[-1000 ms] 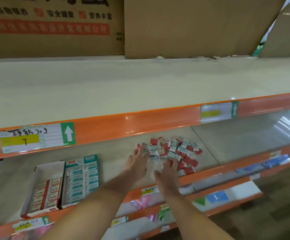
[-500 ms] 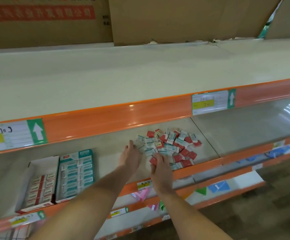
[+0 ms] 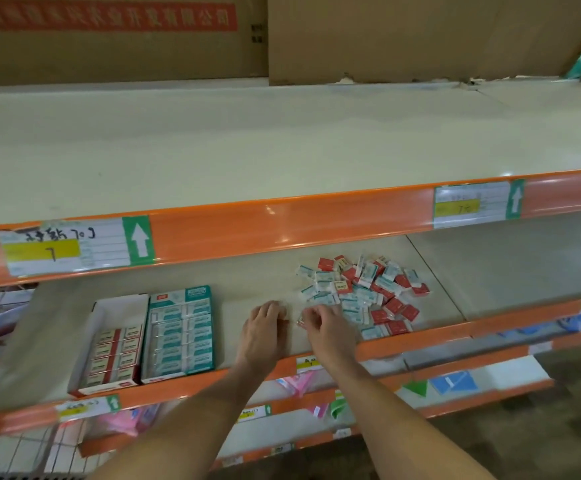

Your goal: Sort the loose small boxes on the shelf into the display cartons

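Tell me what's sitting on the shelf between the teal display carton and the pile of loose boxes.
Only the left hand and right hand, over otherwise bare shelf, between teal carton and pile, per the head view.

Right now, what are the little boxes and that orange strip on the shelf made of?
The little boxes look like printed card, perhaps in clear wrap: flat printed faces, faint glints. The orange strip looks like glossy plastic or painted metal: bright light spots run along it. The two open cartons look like thin cardboard with folded walls.
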`<state>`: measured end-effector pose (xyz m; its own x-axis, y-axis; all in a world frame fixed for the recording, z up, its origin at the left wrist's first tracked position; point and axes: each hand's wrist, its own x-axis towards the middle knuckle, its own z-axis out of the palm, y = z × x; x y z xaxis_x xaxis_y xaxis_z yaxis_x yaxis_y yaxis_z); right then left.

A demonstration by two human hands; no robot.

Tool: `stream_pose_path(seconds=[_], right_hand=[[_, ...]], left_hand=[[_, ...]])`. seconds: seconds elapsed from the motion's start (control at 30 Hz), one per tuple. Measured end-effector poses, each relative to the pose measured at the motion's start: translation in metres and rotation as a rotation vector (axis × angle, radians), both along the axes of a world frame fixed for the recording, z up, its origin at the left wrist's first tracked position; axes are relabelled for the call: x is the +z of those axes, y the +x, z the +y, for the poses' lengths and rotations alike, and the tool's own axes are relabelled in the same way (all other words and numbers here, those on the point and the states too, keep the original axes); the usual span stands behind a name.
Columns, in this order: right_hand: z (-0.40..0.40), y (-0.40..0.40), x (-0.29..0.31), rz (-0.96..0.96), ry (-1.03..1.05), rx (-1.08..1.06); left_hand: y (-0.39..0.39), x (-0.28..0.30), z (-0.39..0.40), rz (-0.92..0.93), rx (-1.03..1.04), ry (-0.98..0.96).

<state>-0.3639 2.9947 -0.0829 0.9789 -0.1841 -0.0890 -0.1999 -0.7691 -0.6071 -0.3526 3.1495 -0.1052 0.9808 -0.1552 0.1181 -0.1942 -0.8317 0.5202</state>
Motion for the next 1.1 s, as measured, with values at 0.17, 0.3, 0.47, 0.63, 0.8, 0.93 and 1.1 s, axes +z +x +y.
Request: stream_pose_path(seconds=[0.17,0.3,0.47,0.63,0.8,0.93,1.1], right_hand=[[-0.004,-0.006,-0.002,-0.002,-0.052,0.133],[-0.005,-0.007,-0.006,-0.074,-0.043,0.145],[-0.006,-0.005,-0.007,-0.061,-0.023,0.173],[-0.004,-0.001,-0.005,-0.003,-0.03,0.152],[0.003,-0.003,-0.003,-0.001,-0.135,0.127],[0.004,-0.006,-0.001,-0.003,-0.155,0.157],[0.003,0.0,0.005,-0.001,-0.088,0.15]], left_hand=[[-0.008,-0.003,0.011,0.062,0.137,-0.16],[-0.009,-0.005,0.013,0.107,0.119,-0.13],[-0.009,-0.006,0.014,0.094,0.092,-0.117],[-0.012,-0.002,0.015,0.075,0.06,-0.107],[-0.015,0.005,0.012,0.056,0.003,-0.002],[-0.009,0.012,0.013,0.059,-0.102,0.067],[-0.003,0.024,0.021,0.023,-0.166,0.143]])
